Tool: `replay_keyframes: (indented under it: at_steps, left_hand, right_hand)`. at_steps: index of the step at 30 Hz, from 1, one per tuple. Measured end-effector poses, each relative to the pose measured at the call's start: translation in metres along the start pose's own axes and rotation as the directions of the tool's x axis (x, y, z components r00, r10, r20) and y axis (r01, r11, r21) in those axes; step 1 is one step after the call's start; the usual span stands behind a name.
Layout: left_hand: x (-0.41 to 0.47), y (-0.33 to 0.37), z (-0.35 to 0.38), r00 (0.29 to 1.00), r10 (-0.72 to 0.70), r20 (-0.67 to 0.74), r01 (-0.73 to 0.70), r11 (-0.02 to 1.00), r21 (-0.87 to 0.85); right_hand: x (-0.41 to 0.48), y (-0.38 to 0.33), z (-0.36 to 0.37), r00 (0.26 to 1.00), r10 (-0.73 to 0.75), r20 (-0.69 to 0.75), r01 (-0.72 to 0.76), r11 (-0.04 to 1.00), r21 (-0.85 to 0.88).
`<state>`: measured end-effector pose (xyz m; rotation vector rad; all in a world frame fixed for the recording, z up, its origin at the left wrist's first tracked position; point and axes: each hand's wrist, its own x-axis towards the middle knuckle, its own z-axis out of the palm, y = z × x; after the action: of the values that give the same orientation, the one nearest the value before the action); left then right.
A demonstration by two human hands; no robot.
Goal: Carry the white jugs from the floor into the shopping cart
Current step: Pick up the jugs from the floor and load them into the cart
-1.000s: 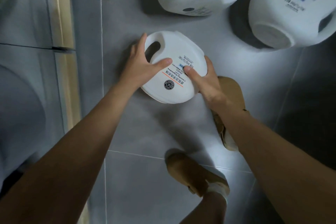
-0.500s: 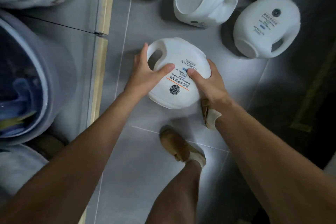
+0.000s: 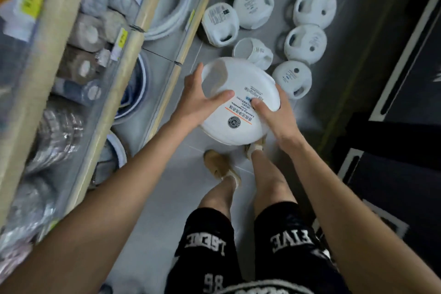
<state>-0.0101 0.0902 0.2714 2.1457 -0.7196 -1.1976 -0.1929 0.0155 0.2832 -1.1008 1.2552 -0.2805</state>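
I hold a white jug (image 3: 238, 102) with a printed label and a cut-out handle, lifted well above the grey floor. My left hand (image 3: 202, 100) grips its left side by the handle opening, thumb across the top. My right hand (image 3: 274, 114) grips its right side, thumb on the label. Several more white jugs (image 3: 305, 43) lie on the floor beyond it. No shopping cart is in view.
Shelving (image 3: 114, 74) with wooden edges runs along the left, stocked with basins, rolls and wrapped goods. A dark fixture (image 3: 393, 114) borders the aisle on the right. My legs and tan shoes (image 3: 219, 164) stand on the tiles below the jug.
The jug has risen from the floor in both hands as I stood up; the view has pulled back, showing more jugs and the upper shelves.
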Motion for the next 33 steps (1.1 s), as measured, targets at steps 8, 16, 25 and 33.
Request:
replay_keyframes:
  at_steps: [8, 16, 25, 33]
  left_hand:
    - [-0.143, 0.058, -0.053, 0.972, 0.091, -0.218, -0.120, 0.986, -0.120]
    - [-0.291, 0.053, -0.071, 0.832, 0.008, -0.555, -0.186, 0.946, -0.265]
    - [-0.495, -0.021, -0.085, 0.480, -0.252, -0.840, -0.169, 0.913, -0.370]
    - [-0.690, -0.114, -0.090, 0.157, -0.429, -0.890, -0.195, 0.870, -0.454]
  right_hand:
    - [-0.114, -0.084, -0.003, 0.966, -0.200, 0.162, 0.219, 0.970, -0.108]
    - [-0.211, -0.120, 0.015, 0.816, -0.340, 0.468, 0.467, 0.865, -0.186]
    - [-0.351, -0.111, 0.112, 0.471, -0.289, 0.833, 0.641, 0.761, -0.099]
    - [-0.518, -0.044, 0.222, 0.184, -0.160, 0.970, 0.675, 0.738, -0.006]
